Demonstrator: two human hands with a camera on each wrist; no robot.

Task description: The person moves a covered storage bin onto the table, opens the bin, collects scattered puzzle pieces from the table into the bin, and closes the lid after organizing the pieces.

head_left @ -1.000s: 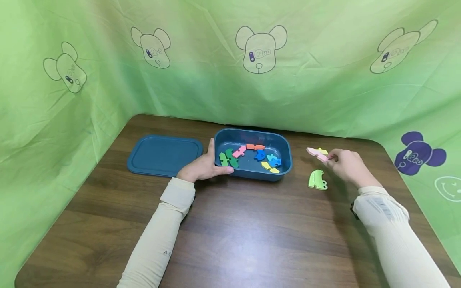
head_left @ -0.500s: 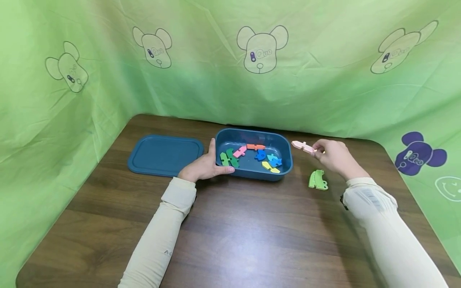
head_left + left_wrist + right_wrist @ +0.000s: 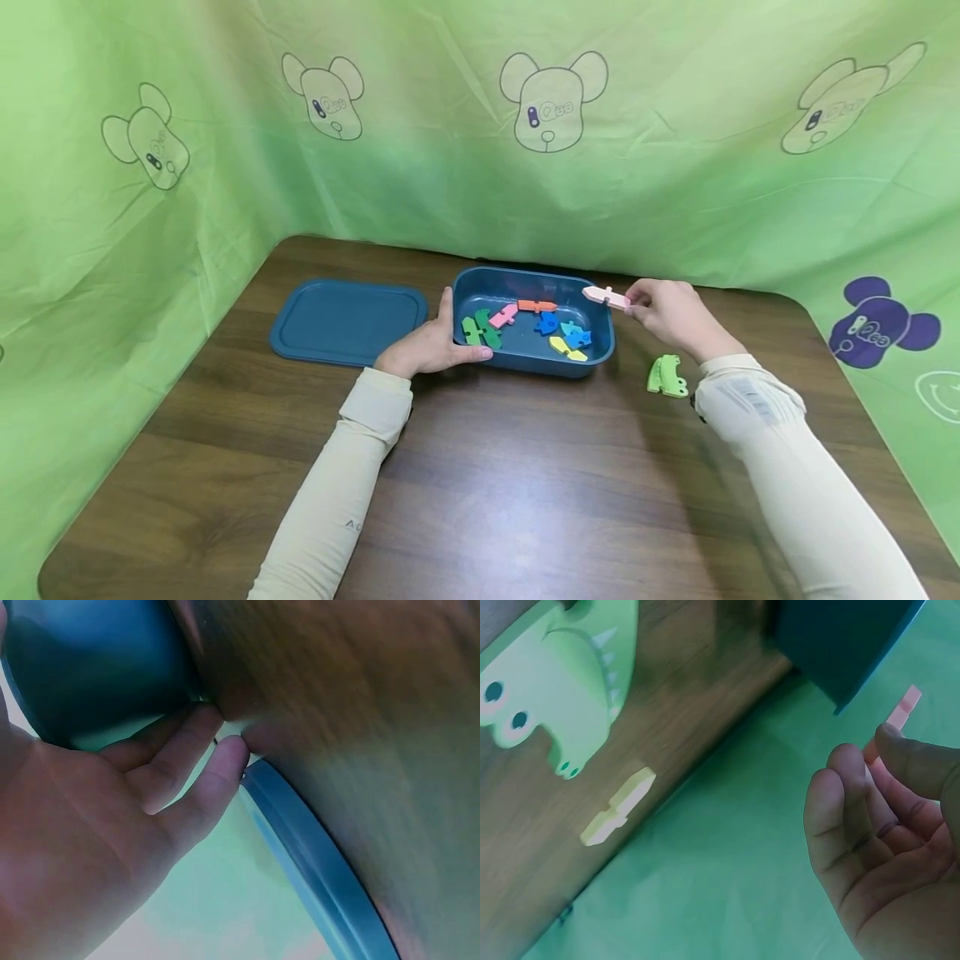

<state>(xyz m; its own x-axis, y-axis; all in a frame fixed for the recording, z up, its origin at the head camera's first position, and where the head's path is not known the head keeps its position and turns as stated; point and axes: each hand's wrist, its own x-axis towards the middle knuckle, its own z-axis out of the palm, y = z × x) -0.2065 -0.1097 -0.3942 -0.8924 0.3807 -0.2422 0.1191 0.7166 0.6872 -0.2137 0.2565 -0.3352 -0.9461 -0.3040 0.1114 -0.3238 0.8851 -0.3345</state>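
Head view — right hand [image 3: 670,317] brings a flat pink puzzle piece [image 3: 606,296] to the dark blue plastic box [image 3: 592,363].
Its fingers pinch one end of the piece, so the free end reaches over the box's right rim, above the coloured pieces lying inside; the left hand [image 3: 426,347] clasps the box's left end, thumb up along the wall, probably to keep it steady. The flat blue lid [image 3: 347,321] lies left of the box, and a light green dinosaur-shaped piece [image 3: 664,376] rests on the brown wooden table [image 3: 495,483] near the right wrist.
Left wrist view — blurred; fingers [image 3: 199,769] lie together against the box wall.
Right wrist view — fingertips [image 3: 896,746] are clamped on the pink piece; a pale yellow piece [image 3: 619,806] lies on the table beside the green one.
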